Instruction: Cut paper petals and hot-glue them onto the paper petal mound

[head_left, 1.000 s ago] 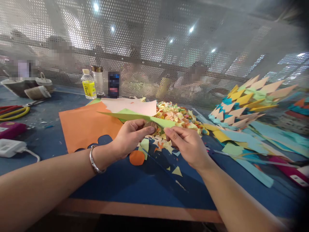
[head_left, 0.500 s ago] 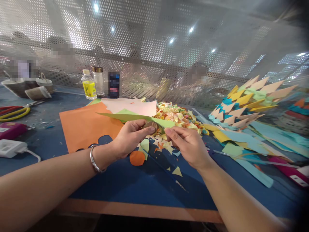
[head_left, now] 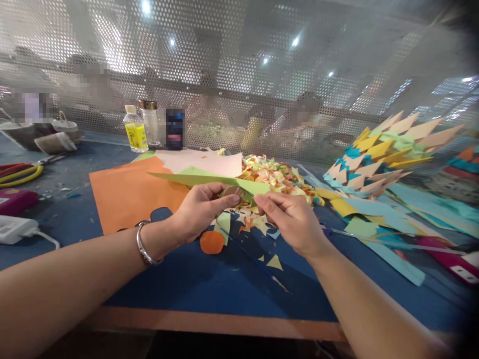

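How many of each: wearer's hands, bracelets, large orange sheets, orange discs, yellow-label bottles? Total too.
Hands: 2 (left hand, right hand), both at the green paper
Bracelet: 1
Large orange sheet: 1
Orange disc: 1
Yellow-label bottle: 1
Total: 6

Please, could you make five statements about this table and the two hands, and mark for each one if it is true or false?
1. Left hand and right hand are both at the green sheet. True.
2. The bracelet is on the right wrist. False: the bracelet is on the left wrist.
3. The orange disc lies nearer the person than the orange sheet. True.
4. The orange sheet has only straight edges. False: its near edge has rounded cut-outs.
5. The yellow-labelled bottle lies on its side. False: the bottle stands upright.
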The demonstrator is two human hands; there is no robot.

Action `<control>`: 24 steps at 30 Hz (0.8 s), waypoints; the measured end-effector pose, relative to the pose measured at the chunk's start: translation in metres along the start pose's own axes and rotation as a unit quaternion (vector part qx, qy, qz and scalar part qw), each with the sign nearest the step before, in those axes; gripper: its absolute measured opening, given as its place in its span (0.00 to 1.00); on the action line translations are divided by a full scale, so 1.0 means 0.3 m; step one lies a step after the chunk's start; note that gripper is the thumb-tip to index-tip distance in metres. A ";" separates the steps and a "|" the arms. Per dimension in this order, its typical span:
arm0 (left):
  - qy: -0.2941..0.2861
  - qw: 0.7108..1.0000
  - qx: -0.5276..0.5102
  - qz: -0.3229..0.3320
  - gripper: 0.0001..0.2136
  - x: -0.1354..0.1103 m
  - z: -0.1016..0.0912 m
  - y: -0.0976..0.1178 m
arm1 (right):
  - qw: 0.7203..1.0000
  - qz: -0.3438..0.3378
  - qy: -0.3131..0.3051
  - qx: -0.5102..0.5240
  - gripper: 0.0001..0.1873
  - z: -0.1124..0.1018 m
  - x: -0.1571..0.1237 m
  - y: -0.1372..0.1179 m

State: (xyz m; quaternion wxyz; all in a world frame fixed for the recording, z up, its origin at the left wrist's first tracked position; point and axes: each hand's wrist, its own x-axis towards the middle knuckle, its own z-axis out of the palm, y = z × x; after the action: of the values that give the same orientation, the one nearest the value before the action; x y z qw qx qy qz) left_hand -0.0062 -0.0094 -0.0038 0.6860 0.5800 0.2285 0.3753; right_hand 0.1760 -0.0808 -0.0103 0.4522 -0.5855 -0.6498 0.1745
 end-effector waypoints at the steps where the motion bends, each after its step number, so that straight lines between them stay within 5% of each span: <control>1: -0.004 1.000 -0.003 -0.004 0.04 0.001 -0.001 -0.001 | 1.000 0.002 0.000 0.001 0.25 0.000 -0.001 0.001; 24: -0.054 0.997 0.062 -0.006 0.10 0.013 -0.031 -0.012 | 1.000 0.009 -0.010 0.022 0.25 -0.005 -0.003 0.007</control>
State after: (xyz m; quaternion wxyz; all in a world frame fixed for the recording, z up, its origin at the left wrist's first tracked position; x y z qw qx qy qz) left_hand -0.0099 -0.0007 -0.0090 0.6624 0.6395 0.2173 0.3241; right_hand 0.1783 -0.0814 -0.0114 0.4568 -0.5791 -0.6452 0.1992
